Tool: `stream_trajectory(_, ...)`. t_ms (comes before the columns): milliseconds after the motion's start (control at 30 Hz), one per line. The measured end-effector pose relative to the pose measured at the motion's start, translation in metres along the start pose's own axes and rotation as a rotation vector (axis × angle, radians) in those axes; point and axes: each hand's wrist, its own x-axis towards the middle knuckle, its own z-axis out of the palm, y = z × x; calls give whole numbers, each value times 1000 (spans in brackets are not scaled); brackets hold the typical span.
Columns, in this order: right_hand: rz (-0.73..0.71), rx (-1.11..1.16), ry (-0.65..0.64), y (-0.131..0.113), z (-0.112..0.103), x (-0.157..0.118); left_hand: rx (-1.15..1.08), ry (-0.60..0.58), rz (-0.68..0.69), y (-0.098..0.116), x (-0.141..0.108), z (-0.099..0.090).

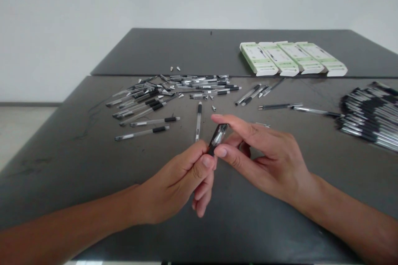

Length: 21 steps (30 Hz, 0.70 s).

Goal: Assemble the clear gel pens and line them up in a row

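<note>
Clear pen barrel (218,136): clamped at its black lower end in the grip of your left hand (172,184). The grip of your right hand (264,161) stands apart, thumb below the barrel and index above it; contact cannot be confirmed from this view.

Risks: the barrel looks smooth, so closing your right thumb and index unevenly could squeeze it out of the left grip. If dropped, it could roll into the loose pen (198,122) just left of the barrel. A sleeve or knuckle could also sweep the small conical pen tip (213,108) just beyond the barrel into the pen-part heap (169,91) farther out to the left, making it hard to find.

Surface: dark grey worktop (62,182), scuffed, with a seam beyond the barrel. Well beyond the barrel, green-and-white boxes (292,59); far to its right, a stack of assembled pens (370,116). Room: white wall (93,16) behind, pale floor (21,132) to the far left.
</note>
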Motion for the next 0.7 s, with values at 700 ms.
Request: stream_trajectory(700,114,381,-16,-20,-51,0,-229,71,39,-47,10,-19)
